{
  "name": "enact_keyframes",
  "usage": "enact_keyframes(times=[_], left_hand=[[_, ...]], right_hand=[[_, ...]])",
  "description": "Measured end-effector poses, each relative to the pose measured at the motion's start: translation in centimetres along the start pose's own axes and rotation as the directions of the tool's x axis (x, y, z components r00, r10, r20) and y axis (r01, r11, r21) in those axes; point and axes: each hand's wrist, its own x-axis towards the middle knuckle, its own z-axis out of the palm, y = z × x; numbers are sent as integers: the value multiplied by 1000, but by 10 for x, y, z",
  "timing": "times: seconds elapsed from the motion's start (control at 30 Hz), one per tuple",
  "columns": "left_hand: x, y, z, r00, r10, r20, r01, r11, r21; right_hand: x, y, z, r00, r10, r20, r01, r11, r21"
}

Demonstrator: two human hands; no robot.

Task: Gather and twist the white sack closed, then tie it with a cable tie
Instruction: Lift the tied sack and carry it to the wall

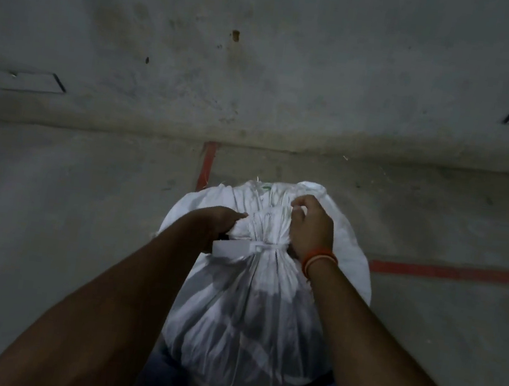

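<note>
A full white woven sack (250,315) stands on the floor between my legs, its mouth gathered into a bunched neck (261,226). A white cable tie (241,248) circles the neck, with its flat tail sticking out to the left. My left hand (215,225) grips the left side of the neck just above the tie, by the tail. My right hand (310,224) is closed around the right side of the bunched fabric. An orange band sits on my right wrist.
The grey concrete floor (83,202) carries red painted lines (450,272) to the right of the sack and behind it (207,164). A stained concrete wall (263,64) rises just beyond the sack. My blue trouser legs (155,374) flank its base.
</note>
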Motion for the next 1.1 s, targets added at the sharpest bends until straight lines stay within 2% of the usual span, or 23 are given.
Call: enact_keyframes(times=[0.07, 0.13, 0.17, 0.2, 0.23, 0.27, 0.33, 0.4, 0.47, 0.5, 0.53, 0.57, 0.63, 0.67, 0.77, 0.83, 0.9, 1.03, 1.1], left_hand=[[1, 1, 0, 1000, 4, -22, -2, 999, 49], [6, 4, -2, 999, 32, 9, -33, 996, 78], [9, 4, -4, 998, 52, 30, -54, 996, 76], [12, 2, -4, 997, 74, 37, -76, 995, 65], [16, 1, -4, 996, 88, 32, -89, 995, 37], [18, -1, -3, 994, 104, 21, -104, 995, -15], [24, -5, 0, 989, 148, -19, -149, 984, -97], [25, -5, 1, 978, 198, -65, -205, 969, -135], [20, -8, -3, 961, 254, -106, -261, 963, -62], [17, -12, -7, 934, 323, -153, -319, 947, 50], [10, -17, -12, 879, 430, -206, -390, 897, 206], [2, -22, -16, 792, 565, -232, -474, 808, 349], [-18, -32, -19, 618, 769, -164, -632, 610, 479], [-25, -35, -21, 585, 806, -94, -690, 555, 464], [-29, -44, -24, 631, 771, 90, -747, 572, 338], [-18, -55, -26, 673, 718, 176, -723, 590, 359], [-5, -65, -25, 682, 692, 239, -724, 589, 359], [12, -69, -22, 676, 696, 241, -718, 551, 425], [21, -70, -21, 655, 724, 216, -710, 491, 505]], right_hand=[[1, 1, 1, 991, -135, -16, 129, 974, -186], [4, 0, -2, 979, -199, 49, 204, 967, -154], [3, 0, -5, 969, -180, 169, 195, 978, -76], [2, 0, -8, 929, -159, 334, 177, 984, -24], [2, 0, -9, 868, -146, 475, 176, 984, -20], [1, 1, -10, 821, -139, 554, 200, 978, -51], [3, 7, -5, 808, -124, 576, 200, 977, -71], [7, 11, 1, 846, -116, 521, 176, 982, -67], [9, 14, 6, 872, -126, 474, 169, 984, -49], [8, 13, 7, 882, -120, 456, 153, 988, -35], [8, 13, 7, 892, -118, 436, 144, 989, -27], [8, 12, 7, 901, -118, 418, 141, 990, -25], [7, 11, 7, 910, -113, 398, 135, 990, -28], [7, 11, 8, 911, -108, 399, 129, 991, -27], [7, 18, 11, 915, -107, 390, 144, 987, -67], [9, 26, 13, 930, -81, 357, 157, 970, -188], [8, 32, 12, 929, -67, 365, 167, 954, -250], [5, 30, 2, 879, -85, 469, 220, 946, -240], [7, 26, -10, 807, -45, 589, 210, 954, -215]])
